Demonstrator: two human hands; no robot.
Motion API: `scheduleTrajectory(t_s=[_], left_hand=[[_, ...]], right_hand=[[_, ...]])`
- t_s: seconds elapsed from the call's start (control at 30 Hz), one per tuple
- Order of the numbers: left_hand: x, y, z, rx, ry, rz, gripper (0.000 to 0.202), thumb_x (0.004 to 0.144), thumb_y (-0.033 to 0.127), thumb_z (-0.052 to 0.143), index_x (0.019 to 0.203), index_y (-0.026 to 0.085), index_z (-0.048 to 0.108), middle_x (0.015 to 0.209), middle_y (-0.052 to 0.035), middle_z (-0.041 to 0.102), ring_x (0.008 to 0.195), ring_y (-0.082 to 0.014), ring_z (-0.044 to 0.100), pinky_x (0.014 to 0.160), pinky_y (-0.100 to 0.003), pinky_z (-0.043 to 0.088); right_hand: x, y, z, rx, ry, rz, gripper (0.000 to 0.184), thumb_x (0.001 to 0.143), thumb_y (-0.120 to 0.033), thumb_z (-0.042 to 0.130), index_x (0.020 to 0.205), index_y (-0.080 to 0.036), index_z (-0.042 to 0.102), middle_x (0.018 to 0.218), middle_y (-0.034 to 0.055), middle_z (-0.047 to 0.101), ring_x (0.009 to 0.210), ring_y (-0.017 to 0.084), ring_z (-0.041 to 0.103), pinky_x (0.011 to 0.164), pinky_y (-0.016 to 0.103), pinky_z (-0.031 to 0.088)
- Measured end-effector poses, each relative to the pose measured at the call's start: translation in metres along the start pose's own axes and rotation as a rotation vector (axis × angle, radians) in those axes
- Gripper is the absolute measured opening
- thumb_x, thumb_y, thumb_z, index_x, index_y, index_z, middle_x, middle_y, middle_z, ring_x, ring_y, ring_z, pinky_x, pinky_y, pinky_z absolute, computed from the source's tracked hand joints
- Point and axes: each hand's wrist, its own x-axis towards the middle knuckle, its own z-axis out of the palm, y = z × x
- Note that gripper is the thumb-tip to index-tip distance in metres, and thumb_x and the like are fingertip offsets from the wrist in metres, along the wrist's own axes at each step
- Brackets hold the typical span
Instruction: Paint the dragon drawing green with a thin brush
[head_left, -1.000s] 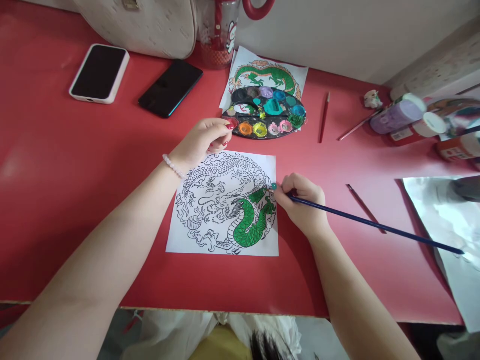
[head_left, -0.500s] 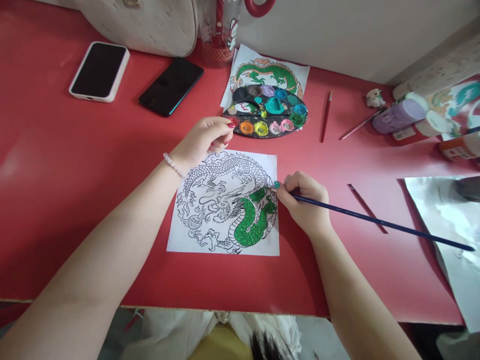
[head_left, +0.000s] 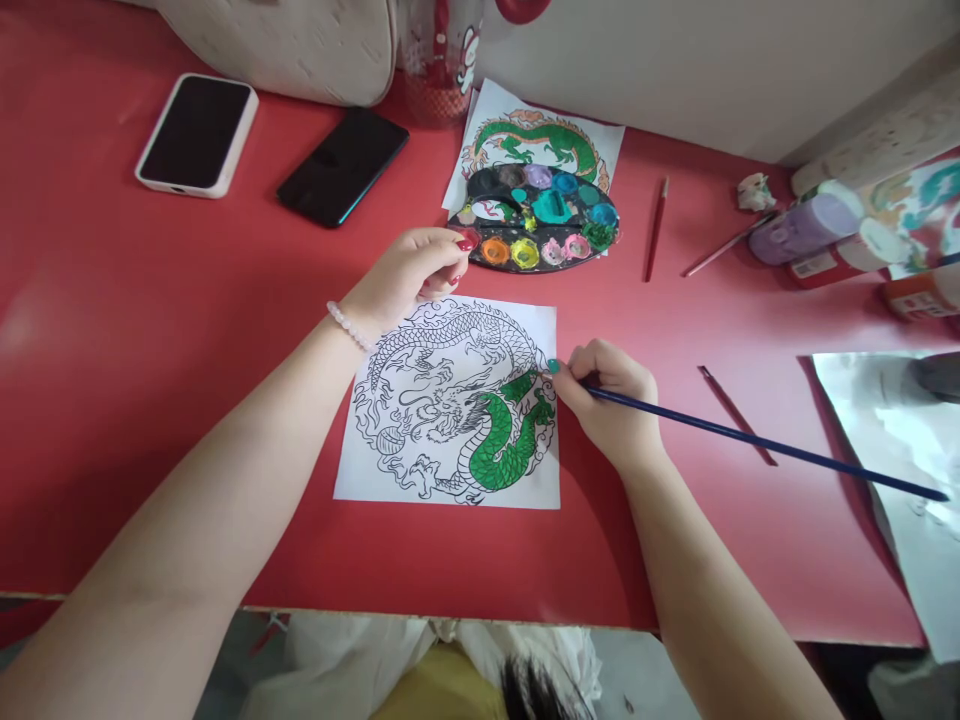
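Observation:
My right hand (head_left: 611, 405) is closed around a long blue paintbrush (head_left: 765, 443). The brush's tip meets the sheet of paper (head_left: 450, 400) at the right side of a dragon line drawing. Green paint covers the dragon's curved body at lower right; the rest shows black outlines on white. Above the sheet, the thumb and fingers of my left hand (head_left: 424, 265) pinch the left edge of a black paint palette (head_left: 517, 230). Its wells hold orange, yellow, pink, blue, green and other colours. A painted green and orange dragon picture (head_left: 547, 110) lies partly under the palette.
A white-cased phone (head_left: 196, 135) and a black phone (head_left: 343, 167) lie at the back left, near a pale bag (head_left: 300, 50) and a clear bottle (head_left: 439, 80). To the right are thin red brushes (head_left: 656, 230), paint bottles (head_left: 806, 222) and a silvery sheet (head_left: 877, 430).
Both hands keep nearly the same places, the brush tip still at the same part of the drawing. The whole view has shifted slightly.

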Motion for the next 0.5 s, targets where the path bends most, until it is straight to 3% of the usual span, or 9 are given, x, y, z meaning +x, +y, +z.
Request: scheduleTrajectory(t_s=[0.5], left_hand=[[-0.0006,0.0,0.0003,-0.009,0.035,-0.079,0.029,0.083,0.019,0.042,0.055,0.015,0.037,0.048,0.0063,0.019,0.04,0.0004,0.022,0.041,-0.016,0.017]], right_hand=[[-0.0003,0.0,-0.0004,0.0,-0.017,-0.008,0.031,0.071,-0.01,0.053,0.056,-0.02,0.028,0.051,-0.0058,0.03,0.048,0.006,0.026,0.045,0.023,0.023]])
